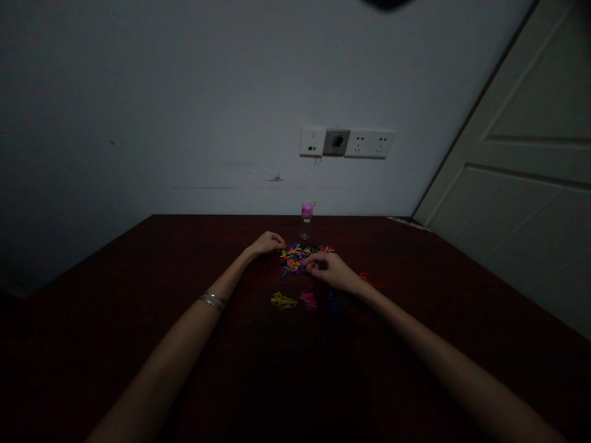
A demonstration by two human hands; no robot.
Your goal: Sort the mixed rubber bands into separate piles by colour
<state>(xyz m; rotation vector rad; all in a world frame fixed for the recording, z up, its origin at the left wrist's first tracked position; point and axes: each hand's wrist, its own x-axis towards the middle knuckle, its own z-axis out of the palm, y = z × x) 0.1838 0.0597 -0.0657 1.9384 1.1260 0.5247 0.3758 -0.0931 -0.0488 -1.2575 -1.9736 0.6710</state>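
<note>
A mixed pile of small, bright, loop-like pieces (292,259) lies on the dark table; they are too small to tell whether they are paper clips or rubber bands. My left hand (268,242) rests at the pile's left edge, fingers bent and closed together. Over the right side of the pile is my right hand (329,271), thumb and fingers pinched; whatever they hold is too small to make out. Nearer to me lie sorted groups: yellow pieces (283,301), pink pieces (309,299) and dim blue pieces (332,303). A few red pieces (364,277) lie beside my right wrist.
Behind the pile stands a clear bottle (305,227) with a pink cap. The dark reddish table (184,246) meets a wall carrying sockets (364,144). At the right is a pale panelled door (521,178). The light is dim.
</note>
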